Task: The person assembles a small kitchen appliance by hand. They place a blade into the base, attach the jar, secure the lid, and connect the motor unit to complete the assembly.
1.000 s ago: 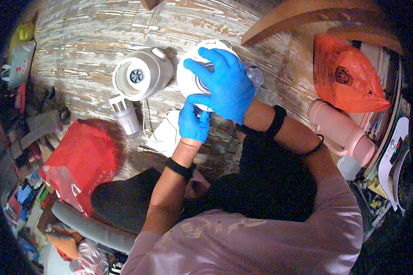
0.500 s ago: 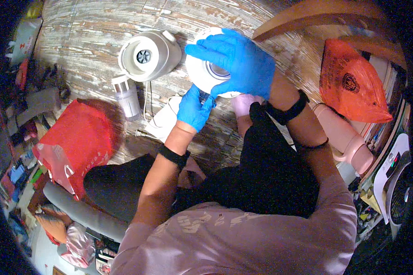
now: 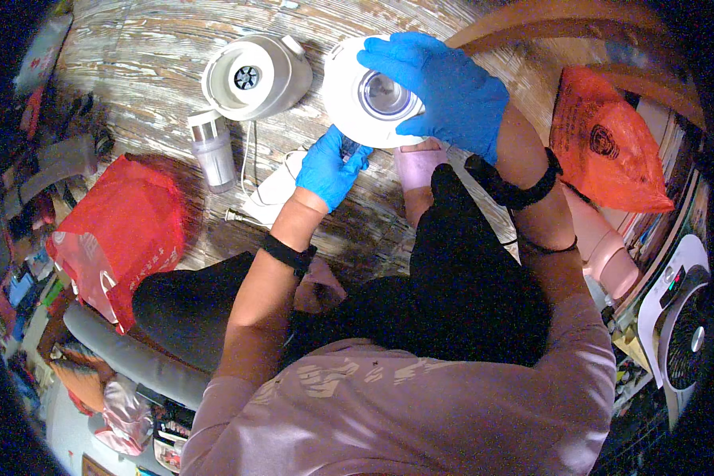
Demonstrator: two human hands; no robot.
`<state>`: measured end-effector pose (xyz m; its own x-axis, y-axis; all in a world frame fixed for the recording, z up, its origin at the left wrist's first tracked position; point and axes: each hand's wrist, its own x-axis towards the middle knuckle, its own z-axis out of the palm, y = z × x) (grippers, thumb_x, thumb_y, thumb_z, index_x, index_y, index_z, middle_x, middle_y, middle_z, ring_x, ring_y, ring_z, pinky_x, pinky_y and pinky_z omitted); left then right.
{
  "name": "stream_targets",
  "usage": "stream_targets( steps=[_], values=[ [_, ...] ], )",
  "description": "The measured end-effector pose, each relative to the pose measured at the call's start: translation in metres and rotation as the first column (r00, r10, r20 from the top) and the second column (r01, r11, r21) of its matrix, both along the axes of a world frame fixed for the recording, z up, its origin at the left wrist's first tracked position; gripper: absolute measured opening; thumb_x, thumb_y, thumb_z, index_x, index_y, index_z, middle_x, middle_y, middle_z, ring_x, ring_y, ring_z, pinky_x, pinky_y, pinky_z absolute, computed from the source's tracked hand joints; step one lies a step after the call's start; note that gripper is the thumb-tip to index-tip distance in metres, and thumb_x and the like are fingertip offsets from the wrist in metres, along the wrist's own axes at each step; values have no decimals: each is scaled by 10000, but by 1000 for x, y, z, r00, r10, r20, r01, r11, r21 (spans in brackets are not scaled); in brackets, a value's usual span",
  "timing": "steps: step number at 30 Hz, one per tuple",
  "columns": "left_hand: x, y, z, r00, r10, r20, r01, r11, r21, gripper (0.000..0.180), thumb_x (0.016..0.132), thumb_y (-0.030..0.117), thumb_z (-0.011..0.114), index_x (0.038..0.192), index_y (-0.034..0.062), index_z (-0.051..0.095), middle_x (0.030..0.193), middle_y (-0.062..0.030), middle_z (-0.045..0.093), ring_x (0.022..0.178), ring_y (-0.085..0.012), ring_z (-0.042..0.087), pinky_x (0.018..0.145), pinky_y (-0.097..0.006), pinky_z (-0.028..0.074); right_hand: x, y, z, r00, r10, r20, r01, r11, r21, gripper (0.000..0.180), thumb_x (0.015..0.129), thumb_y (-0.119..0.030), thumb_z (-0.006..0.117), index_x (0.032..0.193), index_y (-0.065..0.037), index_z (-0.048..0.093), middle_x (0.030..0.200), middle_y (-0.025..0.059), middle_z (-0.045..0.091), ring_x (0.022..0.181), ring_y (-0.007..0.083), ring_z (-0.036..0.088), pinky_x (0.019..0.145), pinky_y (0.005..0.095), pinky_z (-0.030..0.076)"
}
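I have the white bowl (image 3: 369, 99) tipped up on edge over the wooden floor (image 3: 135, 55), its clear round centre facing me. My right hand (image 3: 444, 91), in a blue glove, is clamped over the bowl's upper right side, fingers spread across the rim and thumb low. My left hand (image 3: 332, 165), also gloved, sits just under the bowl's lower left edge, fingers pressed together around something small and dark; I cannot tell what it is, nor whether it touches the bowl.

I judge this to be a fitting or checking step on the bowl's underside, with the right hand steadying and the left doing the fine work. The next move calls for keeping the right hand's clamp firm so the bowl does not roll, and for bringing the left fingertips up to the clear centre without losing that small piece.

Left of my left hand stand the motor base (image 3: 255, 77) and a small jar (image 3: 213, 149), both apart from the bowl.
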<state>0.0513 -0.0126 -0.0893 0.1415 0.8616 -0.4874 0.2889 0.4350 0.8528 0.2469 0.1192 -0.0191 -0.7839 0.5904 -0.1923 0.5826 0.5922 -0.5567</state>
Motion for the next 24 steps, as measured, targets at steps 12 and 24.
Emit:
stream_targets(
  steps=[12, 24],
  values=[
    [-2, -6, -7, 998, -53, -34, 59, 982, 178, 230, 890, 11, 575, 1108, 83, 556, 812, -61, 641, 706, -129, 617, 679, -298, 516, -45, -52, -23, 889, -445, -111, 456, 837, 303, 902, 619, -572, 770, 1354, -116, 514, 1445, 207, 355, 1327, 452, 284, 1069, 560, 261],
    [-5, 2, 1, 993, -39, 108, 51, 993, -109, 310, 917, 39, 576, 1217, 18, 498, 928, -68, 657, 741, -122, 604, 691, -281, 513, -34, -35, -38, 942, -160, -295, 274, 873, 402, 507, 813, -362, 625, 1190, -25, 589, 1268, 242, 518, 1214, 453, 451, 1034, 526, 353]
  ],
)
